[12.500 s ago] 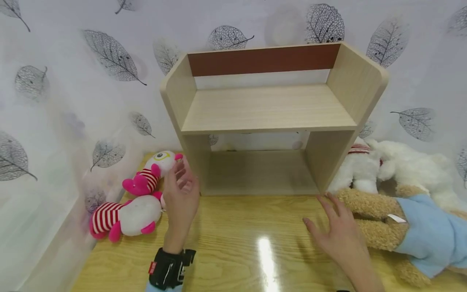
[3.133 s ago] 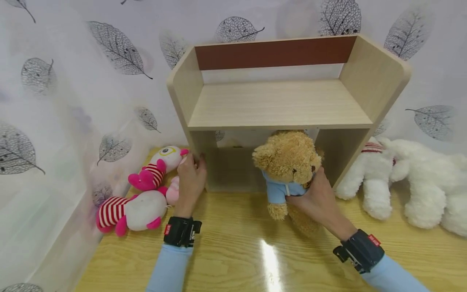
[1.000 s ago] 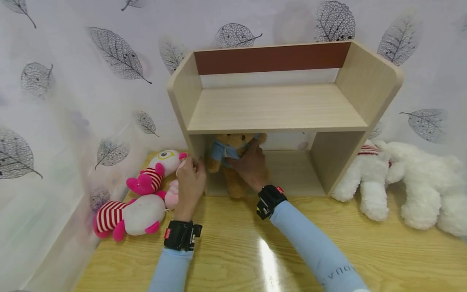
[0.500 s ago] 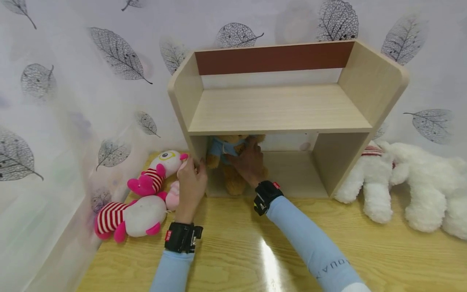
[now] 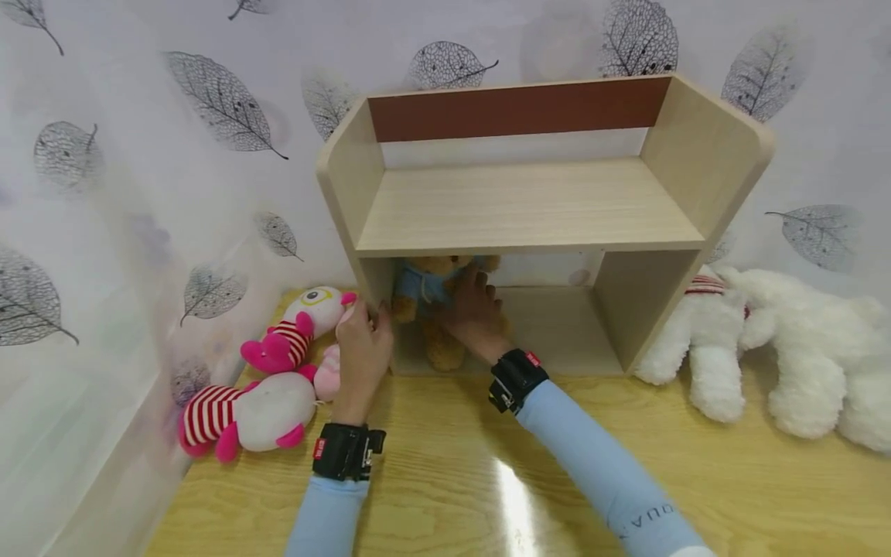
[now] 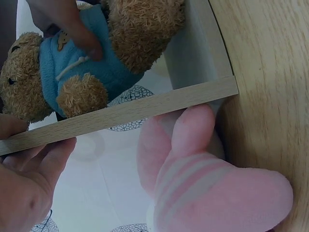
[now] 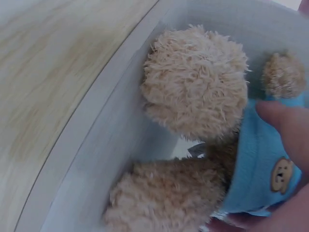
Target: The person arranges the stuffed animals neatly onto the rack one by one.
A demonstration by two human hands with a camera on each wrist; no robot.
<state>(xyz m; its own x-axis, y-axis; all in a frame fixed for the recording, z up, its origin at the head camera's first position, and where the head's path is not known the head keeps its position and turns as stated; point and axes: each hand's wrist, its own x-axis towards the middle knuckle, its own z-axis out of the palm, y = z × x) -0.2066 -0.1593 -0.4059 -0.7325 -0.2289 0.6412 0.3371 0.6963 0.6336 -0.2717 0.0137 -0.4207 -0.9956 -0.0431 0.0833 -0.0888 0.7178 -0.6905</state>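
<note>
A two-tier wooden shelf [image 5: 529, 205] stands on the table against the wall. My left hand [image 5: 364, 348] grips the front edge of its left side panel [image 6: 120, 113], thumb on one face and fingers on the other in the left wrist view. Inside the lower compartment, at its left end, a tan teddy bear [image 5: 444, 346] in a blue hooded shirt sits upright. My right hand [image 5: 476, 316] holds it around the body, thumb across the shirt [image 7: 256, 164]. The upper board hides the top of the bear's head in the head view.
Left of the shelf lie pink-and-white striped plush toys [image 5: 271, 410], with a pale pink plush [image 6: 217, 193] close against the side panel. White fluffy plush toys [image 5: 807, 348] sit on the right of the wooden table [image 5: 445, 464]. A leaf-patterned wall [image 5: 139, 193] stands behind.
The bear, earlier lying at the right of the table, was picked up by my right hand and carried left into the lower compartment. My left hand has come to grip the side panel.
</note>
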